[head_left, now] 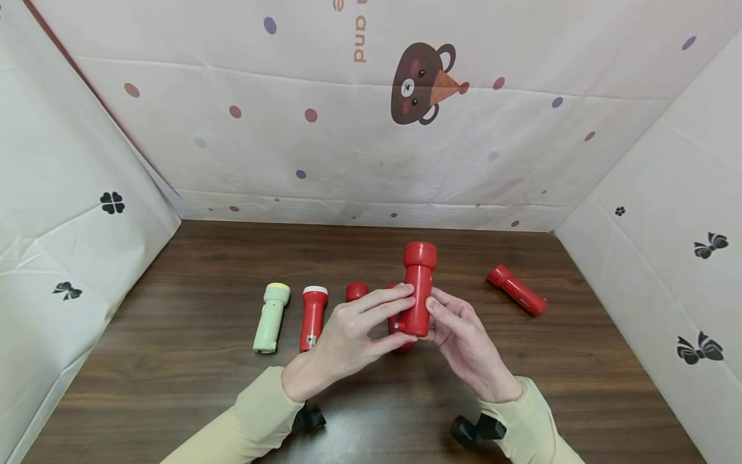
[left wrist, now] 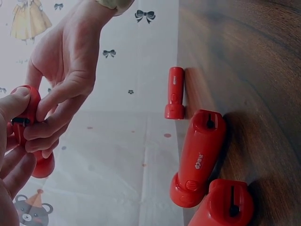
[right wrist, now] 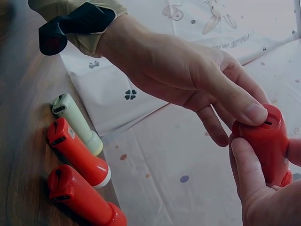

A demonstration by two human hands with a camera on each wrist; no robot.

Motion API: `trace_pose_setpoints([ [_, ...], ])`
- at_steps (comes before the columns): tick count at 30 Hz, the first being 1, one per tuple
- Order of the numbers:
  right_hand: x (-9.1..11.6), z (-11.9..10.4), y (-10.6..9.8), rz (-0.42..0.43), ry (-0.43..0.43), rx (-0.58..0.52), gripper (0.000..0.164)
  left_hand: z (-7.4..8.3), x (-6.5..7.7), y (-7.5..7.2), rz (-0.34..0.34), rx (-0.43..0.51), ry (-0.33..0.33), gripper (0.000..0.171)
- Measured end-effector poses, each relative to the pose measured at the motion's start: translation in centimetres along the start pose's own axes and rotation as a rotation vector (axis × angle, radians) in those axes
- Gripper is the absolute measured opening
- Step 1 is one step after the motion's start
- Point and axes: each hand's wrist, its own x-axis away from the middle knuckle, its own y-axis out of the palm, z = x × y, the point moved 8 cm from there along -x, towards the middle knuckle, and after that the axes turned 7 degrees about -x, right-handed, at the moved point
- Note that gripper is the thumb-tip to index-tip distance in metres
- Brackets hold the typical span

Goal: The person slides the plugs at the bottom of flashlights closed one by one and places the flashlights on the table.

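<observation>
Both hands hold a red flashlight [head_left: 418, 290] up over the table, its wide head pointing away. My left hand [head_left: 362, 328] has its fingers along the left side of the body. In the right wrist view the left thumb [right wrist: 251, 113] presses on the tail end, beside a dark slot. My right hand [head_left: 464, 335] grips the body from the right, thumb and fingers around it. A small black part [left wrist: 21, 121] shows at the tail end in the left wrist view. Partly hidden behind the held one is another red flashlight [head_left: 404, 347].
A pale green flashlight [head_left: 270, 319], a red flashlight with a white rim [head_left: 313, 316] and a plain red flashlight [head_left: 356, 291] lie in a row at left. Another red flashlight [head_left: 518, 290] lies slanted at right. Printed sheets [head_left: 348, 154] wall the brown table [head_left: 191, 361].
</observation>
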Motion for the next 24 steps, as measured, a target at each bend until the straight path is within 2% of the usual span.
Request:
trace_pose_setpoints([
  [14, 0.07, -0.09, 0.01, 0.015, -0.010, 0.004, 0.033, 0.14, -0.23, -0.02, 0.020, 0.007, 0.015, 0.060],
  [24, 0.23, 0.11, -0.17, 0.041, 0.002, -0.004, 0.031, 0.10, -0.18, 0.05, 0.009, 0.019, -0.010, 0.060],
])
